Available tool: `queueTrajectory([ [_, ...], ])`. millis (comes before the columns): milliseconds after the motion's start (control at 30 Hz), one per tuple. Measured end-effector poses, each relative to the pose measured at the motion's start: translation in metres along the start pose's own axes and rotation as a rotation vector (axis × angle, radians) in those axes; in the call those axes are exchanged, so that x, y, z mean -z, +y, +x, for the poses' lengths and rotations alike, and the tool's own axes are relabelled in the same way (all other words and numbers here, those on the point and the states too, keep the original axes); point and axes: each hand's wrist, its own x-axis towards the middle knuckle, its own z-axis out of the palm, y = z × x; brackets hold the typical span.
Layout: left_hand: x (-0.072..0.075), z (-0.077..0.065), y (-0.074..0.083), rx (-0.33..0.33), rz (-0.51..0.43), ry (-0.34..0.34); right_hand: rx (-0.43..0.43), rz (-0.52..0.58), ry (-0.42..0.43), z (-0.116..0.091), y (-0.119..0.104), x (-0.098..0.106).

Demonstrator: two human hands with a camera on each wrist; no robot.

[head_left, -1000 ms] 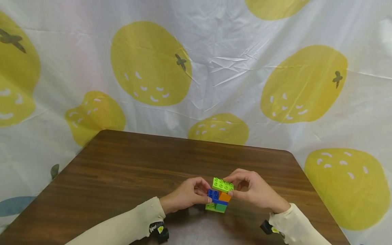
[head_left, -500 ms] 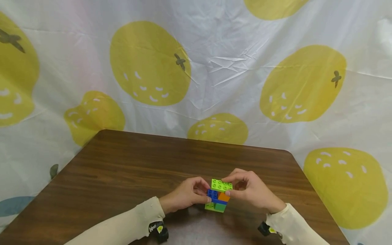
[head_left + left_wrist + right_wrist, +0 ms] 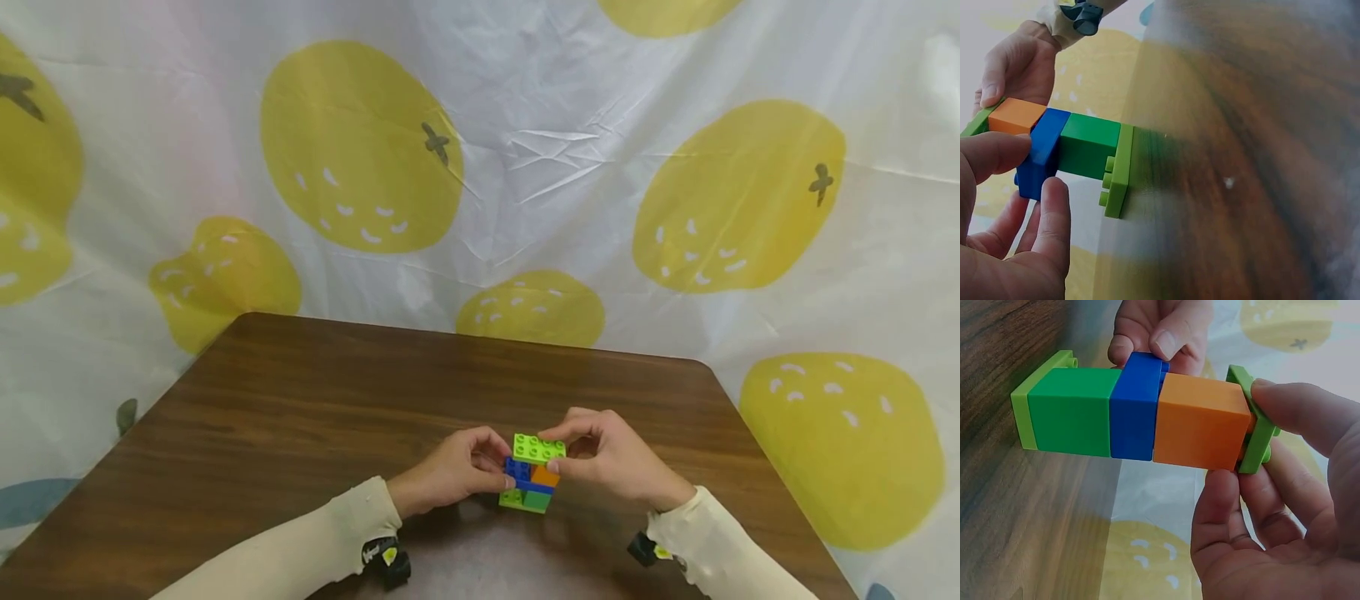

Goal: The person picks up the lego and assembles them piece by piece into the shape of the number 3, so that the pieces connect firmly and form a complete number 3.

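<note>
A small tower of toy building blocks stands on the table between both hands. From the bottom it has a lime plate (image 3: 1020,419), a green brick (image 3: 1072,415), a blue block (image 3: 1046,153) and an orange brick (image 3: 1200,422). At the top, a second lime plate (image 3: 536,448) lies over the orange brick, slightly tilted, with orange studs showing in a narrow gap in the right wrist view. My left hand (image 3: 457,473) pinches the blue block from the left. My right hand (image 3: 618,457) holds the upper lime plate by its right end between thumb and fingers.
The brown wooden table (image 3: 337,400) reaches back to a white cloth (image 3: 547,83) printed with yellow fruit. Black cameras sit on both wrists, the left camera (image 3: 390,562) close to the table's near side.
The upper lime plate has turned slightly and shifted left over the orange brick, moved by my right hand. My left hand keeps its grip on the blue block. The head view has tilted a little.
</note>
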Motion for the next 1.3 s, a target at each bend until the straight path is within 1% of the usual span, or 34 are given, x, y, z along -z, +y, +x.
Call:
queueTrajectory([
  [200,0.001,0.0,0.001,0.003,0.015,-0.004,-0.021,0.017,-0.025,0.002,0.001,-0.001],
  [467,0.005,0.001,0.005,-0.015,0.052,0.018,-0.033,-0.007,-0.021,0.007,0.001,0.001],
  [667,0.004,0.0,0.007,-0.011,0.06,0.003,-0.053,0.018,-0.021,0.004,0.003,0.001],
  [800,0.003,-0.001,0.008,-0.021,0.065,0.006,-0.047,0.039,-0.024,0.003,0.005,0.0],
  [933,0.004,-0.002,0.008,-0.024,0.069,0.007,-0.022,0.049,-0.023,0.002,0.008,-0.002],
  [1067,0.003,-0.001,0.007,-0.024,0.079,0.011,-0.01,0.038,0.002,0.0,0.011,-0.002],
  [1167,0.002,-0.001,0.008,-0.027,0.091,0.022,-0.007,0.051,0.012,0.0,0.011,-0.002],
  [1300,0.004,-0.002,0.009,-0.036,0.115,0.037,0.005,0.086,0.0,0.002,0.011,-0.004],
])
